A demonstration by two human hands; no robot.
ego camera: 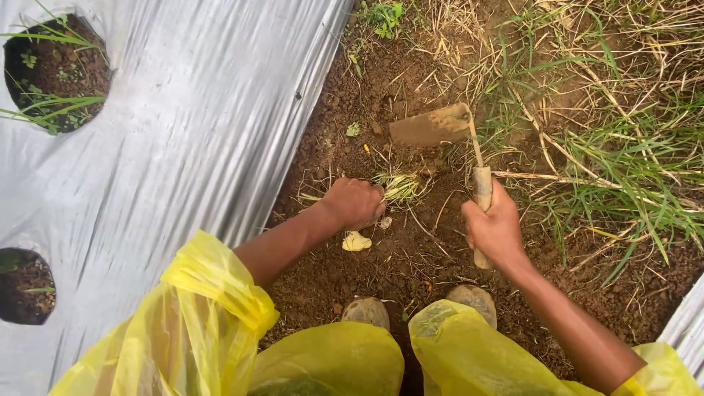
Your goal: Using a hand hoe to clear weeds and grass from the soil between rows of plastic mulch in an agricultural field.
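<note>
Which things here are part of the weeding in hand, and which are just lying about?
In use:
- hoe, gripped by the right hand
- grass tuft, grasped by the left hand
- bare soil being worked

Lying about:
- silver mulch sheet with planting holes
- yellow scrap on the soil
- uncut grass at the right

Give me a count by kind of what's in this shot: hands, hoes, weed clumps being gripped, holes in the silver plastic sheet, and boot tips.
Hands: 2, the left hand and the right hand
Hand hoe: 1
Gripped weed clump: 1
Holes in the silver plastic sheet: 2, upper hole and lower hole
Boot tips: 2, left boot tip and right boot tip
Total: 8
</note>
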